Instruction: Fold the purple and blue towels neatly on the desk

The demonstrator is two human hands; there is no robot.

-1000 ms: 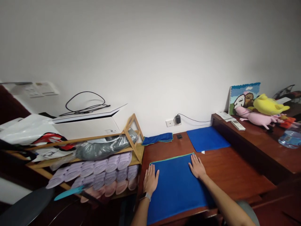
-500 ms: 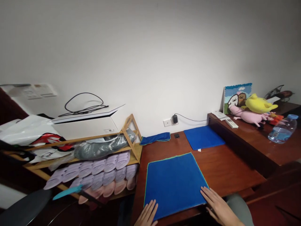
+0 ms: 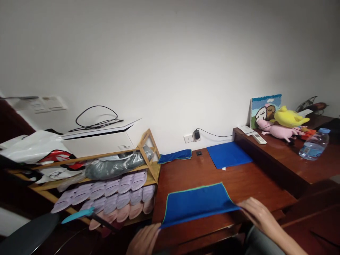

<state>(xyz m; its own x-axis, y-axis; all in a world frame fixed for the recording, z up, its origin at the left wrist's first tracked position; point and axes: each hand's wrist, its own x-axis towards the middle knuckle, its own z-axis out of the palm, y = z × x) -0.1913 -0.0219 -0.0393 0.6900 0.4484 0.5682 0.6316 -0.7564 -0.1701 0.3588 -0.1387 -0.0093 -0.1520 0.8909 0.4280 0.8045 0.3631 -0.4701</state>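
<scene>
A blue cloth with green edging (image 3: 198,202) lies on the brown wooden desk (image 3: 191,173), its near side raised off the desktop. My left hand (image 3: 145,239) is closed on the near left corner, just beyond the desk's left edge. At the near right corner, my right hand (image 3: 253,209) pinches the cloth between thumb and fingers. The near side is drawn taut between both hands, while the far edge rests flat on the desk.
A folded blue cloth (image 3: 175,156) and a flat blue cloth (image 3: 228,154) lie along the wall. On the right, a raised ledge (image 3: 292,159) carries a water bottle (image 3: 315,145), plush toys (image 3: 288,122) and a remote (image 3: 259,138). A slipper rack (image 3: 152,168) stands left.
Both hands have gone from lying flat on the cloth to gripping its near corners. The near side has been lifted, and the cloth's far edge has shifted slightly toward me.
</scene>
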